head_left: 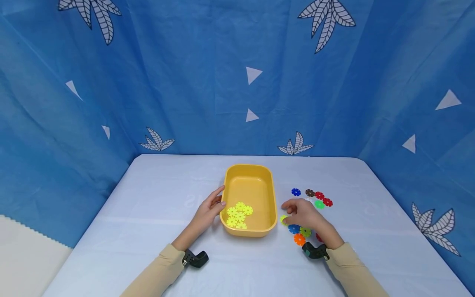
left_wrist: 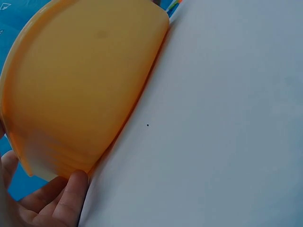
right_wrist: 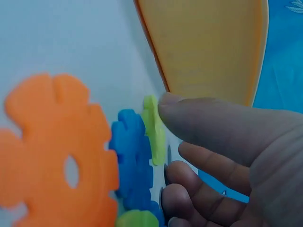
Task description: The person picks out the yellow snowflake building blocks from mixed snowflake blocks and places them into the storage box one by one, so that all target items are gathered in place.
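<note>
A yellow plastic basin (head_left: 249, 199) stands on the table, with several yellow-green snowflake discs (head_left: 240, 216) at its near left. My left hand (head_left: 209, 208) holds the basin's left side, the thumb at the rim and fingers against the outer wall (left_wrist: 90, 94). Right of the basin, my right hand (head_left: 305, 213) hovers low over loose discs, fingers bent and apart from the thumb. Its thumb tip overlaps a yellow-green disc (right_wrist: 152, 127) lying on the table. Beside that one lie a blue disc (right_wrist: 132, 158) and an orange disc (right_wrist: 66, 151).
Beyond the right hand lie a dark blue disc (head_left: 295, 192), a brown disc (head_left: 310, 193), red discs (head_left: 319, 195) and a green disc (head_left: 319, 204). Another yellow-green disc (head_left: 306, 232) lies below the hand. Blue curtain (head_left: 208, 82) surrounds the white table (head_left: 167, 181).
</note>
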Demonstrator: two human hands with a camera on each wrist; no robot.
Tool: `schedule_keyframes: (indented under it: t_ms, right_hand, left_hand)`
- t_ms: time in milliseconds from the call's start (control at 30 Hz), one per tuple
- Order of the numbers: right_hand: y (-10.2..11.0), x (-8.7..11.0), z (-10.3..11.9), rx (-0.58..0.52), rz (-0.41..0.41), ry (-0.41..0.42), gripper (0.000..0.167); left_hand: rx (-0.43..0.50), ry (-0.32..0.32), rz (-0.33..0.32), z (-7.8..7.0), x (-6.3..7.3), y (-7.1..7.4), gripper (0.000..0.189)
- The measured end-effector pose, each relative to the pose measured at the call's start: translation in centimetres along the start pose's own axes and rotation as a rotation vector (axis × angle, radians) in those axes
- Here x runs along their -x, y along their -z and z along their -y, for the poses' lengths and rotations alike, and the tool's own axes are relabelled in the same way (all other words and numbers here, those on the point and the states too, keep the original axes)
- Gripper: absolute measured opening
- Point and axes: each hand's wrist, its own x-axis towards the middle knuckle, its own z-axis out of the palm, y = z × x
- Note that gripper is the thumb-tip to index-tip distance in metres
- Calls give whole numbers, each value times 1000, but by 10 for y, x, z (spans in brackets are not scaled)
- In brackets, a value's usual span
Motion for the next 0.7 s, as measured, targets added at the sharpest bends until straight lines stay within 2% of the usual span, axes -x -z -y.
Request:
schedule_keyframes:
  t_ms: [400,700]
  right_hand:
    - [-4,2,2,22,33,22,29]
    - [-5,1,2,12,42,19,27]
  left_hand:
    - [1,1,7,1,0,0,57]
    - [4,3,14,2,-1,1,58]
